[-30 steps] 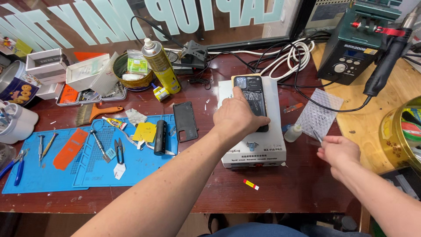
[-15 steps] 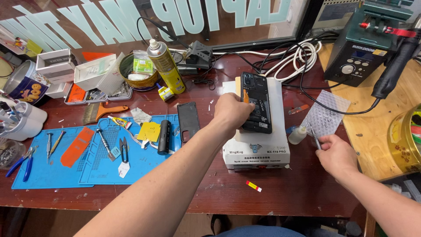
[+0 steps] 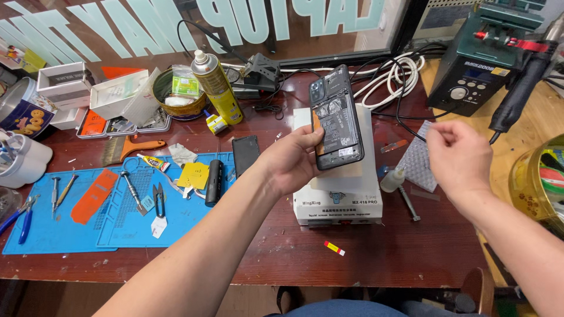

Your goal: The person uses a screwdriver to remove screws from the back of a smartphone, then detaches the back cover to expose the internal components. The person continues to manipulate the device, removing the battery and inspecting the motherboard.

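Observation:
My left hand (image 3: 294, 161) grips an opened black phone (image 3: 336, 117) by its left edge and holds it tilted up above a white box-shaped machine (image 3: 338, 196). The phone's back is off, so its inner parts show. My right hand (image 3: 461, 154) hovers to the right of the phone, fingers pinched together; I cannot tell whether something small is between them. Below that hand lie a small white dropper bottle (image 3: 392, 179) and a metal tool (image 3: 409, 202) on the red-brown table (image 3: 388, 246).
A blue work mat (image 3: 88, 226) on the left carries screwdrivers, tweezers, an orange pry card and a black phone panel (image 3: 245, 154). A yellow spray can (image 3: 215, 87), boxes, white cables (image 3: 393, 73), and a green rework station (image 3: 487, 56) stand at the back.
My left hand has lifted the phone off the white machine and tilted it upright. My right hand rose from the table edge to beside the phone.

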